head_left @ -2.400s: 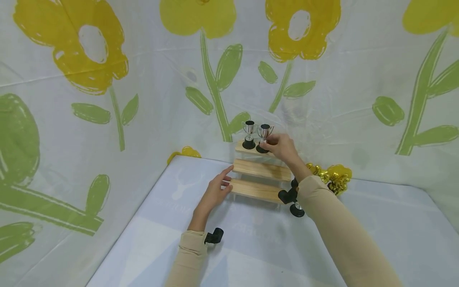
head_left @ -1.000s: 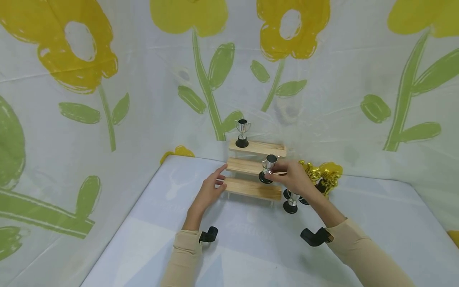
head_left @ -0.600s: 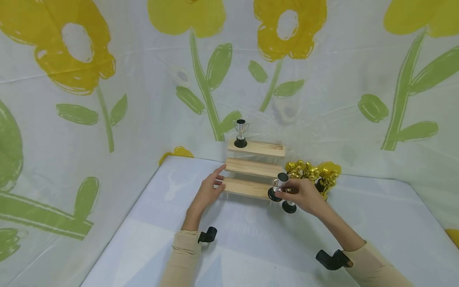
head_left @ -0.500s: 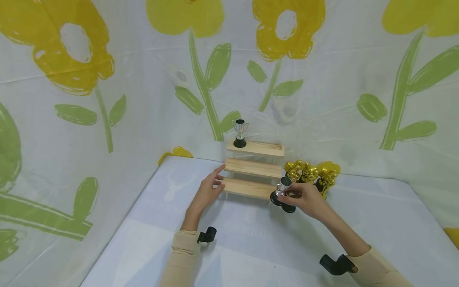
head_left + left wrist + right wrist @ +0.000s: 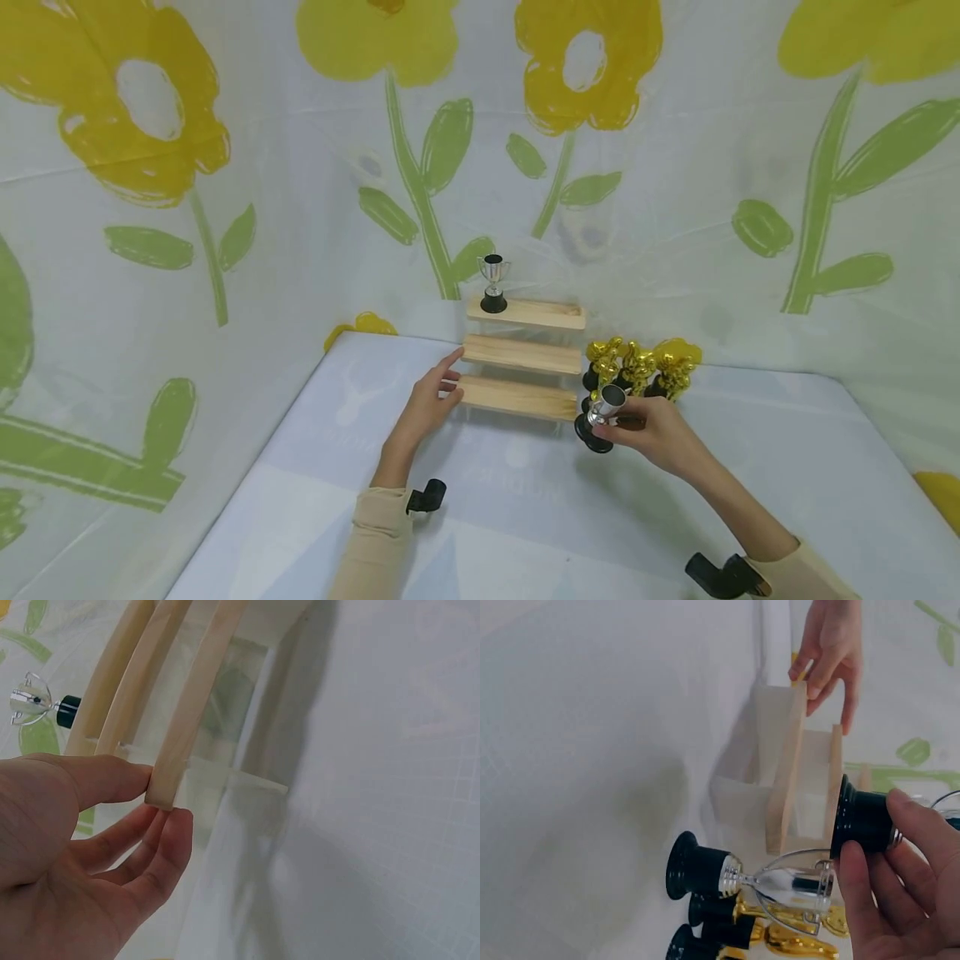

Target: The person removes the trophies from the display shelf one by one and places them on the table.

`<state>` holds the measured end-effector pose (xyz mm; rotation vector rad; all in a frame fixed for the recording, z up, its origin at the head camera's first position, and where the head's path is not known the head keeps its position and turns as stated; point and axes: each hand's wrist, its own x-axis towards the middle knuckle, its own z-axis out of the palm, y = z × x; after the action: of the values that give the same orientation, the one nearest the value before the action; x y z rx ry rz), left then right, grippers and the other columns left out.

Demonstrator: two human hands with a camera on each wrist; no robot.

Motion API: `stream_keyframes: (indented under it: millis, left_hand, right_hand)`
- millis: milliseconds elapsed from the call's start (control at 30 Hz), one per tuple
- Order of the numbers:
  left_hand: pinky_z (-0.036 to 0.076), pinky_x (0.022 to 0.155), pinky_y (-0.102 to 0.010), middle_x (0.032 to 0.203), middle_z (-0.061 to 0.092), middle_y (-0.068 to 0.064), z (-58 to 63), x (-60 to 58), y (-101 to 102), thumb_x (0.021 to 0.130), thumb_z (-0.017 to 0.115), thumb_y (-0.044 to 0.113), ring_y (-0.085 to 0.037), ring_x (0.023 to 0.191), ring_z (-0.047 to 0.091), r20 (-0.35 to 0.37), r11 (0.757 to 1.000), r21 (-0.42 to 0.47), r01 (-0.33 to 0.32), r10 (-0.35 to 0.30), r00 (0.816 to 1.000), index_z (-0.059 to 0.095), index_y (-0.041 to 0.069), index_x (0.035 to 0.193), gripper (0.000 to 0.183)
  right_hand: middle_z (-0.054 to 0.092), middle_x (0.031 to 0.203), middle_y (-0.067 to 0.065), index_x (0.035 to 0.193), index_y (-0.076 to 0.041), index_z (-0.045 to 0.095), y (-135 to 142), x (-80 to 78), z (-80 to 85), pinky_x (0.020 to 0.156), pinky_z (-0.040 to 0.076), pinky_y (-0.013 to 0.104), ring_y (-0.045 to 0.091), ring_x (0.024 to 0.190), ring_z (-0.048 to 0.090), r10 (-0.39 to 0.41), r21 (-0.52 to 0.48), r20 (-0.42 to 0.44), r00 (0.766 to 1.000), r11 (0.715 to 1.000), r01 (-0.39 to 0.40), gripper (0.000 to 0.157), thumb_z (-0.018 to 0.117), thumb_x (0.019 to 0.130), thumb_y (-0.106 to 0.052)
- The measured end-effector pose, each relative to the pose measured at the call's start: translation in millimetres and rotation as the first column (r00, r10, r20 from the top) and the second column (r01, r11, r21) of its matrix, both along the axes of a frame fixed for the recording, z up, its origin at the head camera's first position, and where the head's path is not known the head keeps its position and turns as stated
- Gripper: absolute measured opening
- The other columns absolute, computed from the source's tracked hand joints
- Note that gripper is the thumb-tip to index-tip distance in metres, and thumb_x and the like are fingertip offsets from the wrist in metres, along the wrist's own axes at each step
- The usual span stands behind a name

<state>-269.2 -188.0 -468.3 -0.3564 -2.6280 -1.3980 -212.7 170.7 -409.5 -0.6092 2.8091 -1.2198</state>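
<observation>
My right hand (image 5: 663,433) pinches a small silver trophy cup (image 5: 611,400) just above its black base, right of the shelf's lowest board. The right wrist view shows thumb and fingers around that black base (image 5: 864,817). Beside it, a second silver trophy (image 5: 701,866) stands on the table, mostly hidden behind the held one in the head view. My left hand (image 5: 426,408) steadies the three-tier wooden display shelf (image 5: 517,396) at its left end. In the left wrist view its thumb and fingertips pinch the end of the lowest board (image 5: 169,769). Another silver trophy (image 5: 492,279) stands upright at the top board's left end.
Several gold figure trophies (image 5: 637,367) with black bases stand on the table right of the shelf, near the back wall. A white cloth with printed flowers (image 5: 442,150) hangs behind. The table (image 5: 495,525) has a pale blue-and-white cover.
My right hand has lifted one silver trophy off the top board and carried it down and right, beside the shelf. The left hand stays at the shelf's end while the view shifts slightly.
</observation>
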Motion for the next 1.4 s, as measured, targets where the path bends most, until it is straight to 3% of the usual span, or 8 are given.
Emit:
stream_keyframes:
  millis: [267,400,900,1133,1300,1400]
  left_hand:
    - [0.057,0.087,-0.045,0.122,0.062,-0.021,2.1,1.0,0.5,0.092,0.062,0.001,-0.032,0.106,0.065,0.002,1.0,0.005,-0.004,0.004,1.0,0.038,0.023,0.151,0.068]
    - [0.057,0.087,-0.045,0.122,0.062,-0.02,1.4,1.2,1.1,0.092,0.062,0.001,-0.032,0.106,0.065,0.006,1.0,0.004,-0.002,0.002,1.0,0.038,0.023,0.152,0.068]
    - [0.056,0.089,-0.045,0.123,0.062,-0.019,3.0,2.0,0.6,0.093,0.061,0.002,-0.032,0.107,0.065,0.025,1.0,0.005,-0.009,0.009,1.0,0.038,0.026,0.152,0.068]
    - [0.057,0.086,-0.046,0.121,0.062,-0.021,2.0,2.0,0.6,0.092,0.061,0.002,-0.033,0.105,0.065,-0.007,1.0,0.007,0.003,-0.003,1.0,0.038,0.023,0.151,0.067]
    - [0.058,0.082,-0.043,0.117,0.062,-0.023,-0.2,1.4,1.1,0.09,0.061,0.0,-0.033,0.101,0.066,-0.06,1.0,-0.017,0.003,-0.004,0.998,0.039,0.02,0.151,0.068]
    - [0.058,0.083,-0.044,0.118,0.062,-0.023,-0.3,1.7,0.9,0.091,0.061,0.0,-0.034,0.102,0.066,-0.047,1.0,-0.011,0.001,-0.002,0.999,0.039,0.02,0.151,0.067]
  right_hand:
    - [0.075,0.1,0.006,0.097,-0.012,0.074,22.7,9.9,-6.2,0.075,0.059,0.02,0.015,0.092,0.074,0.014,-0.054,0.067,0.998,0.999,-0.01,0.022,0.076,0.085,-0.03]
    - [0.073,0.098,0.006,0.093,-0.01,0.074,34.6,10.9,-14.8,0.077,0.06,0.022,0.019,0.093,0.072,-0.02,-0.029,0.071,0.997,0.999,0.022,0.022,0.076,0.085,-0.03]
    - [0.076,0.093,0.008,0.094,-0.008,0.075,50.1,-5.9,-49.3,0.071,0.06,0.034,0.032,0.09,0.074,-0.141,0.144,-0.057,0.988,0.978,0.148,0.028,0.077,0.083,-0.033]
    - [0.076,0.094,0.012,0.095,-0.005,0.074,50.8,-9.4,-58.4,0.076,0.06,0.043,0.036,0.094,0.072,-0.147,0.151,-0.002,0.989,0.978,0.146,0.03,0.078,0.083,-0.032]
    - [0.076,0.095,0.013,0.096,-0.004,0.073,50.7,-11.5,-62.8,0.077,0.06,0.043,0.037,0.097,0.071,-0.164,0.146,0.029,0.986,0.977,0.158,0.032,0.077,0.083,-0.032]
    - [0.076,0.096,0.013,0.096,-0.004,0.073,50.3,-12.5,-64.9,0.075,0.06,0.041,0.036,0.096,0.071,-0.17,0.139,0.019,0.985,0.976,0.165,0.031,0.077,0.084,-0.032]
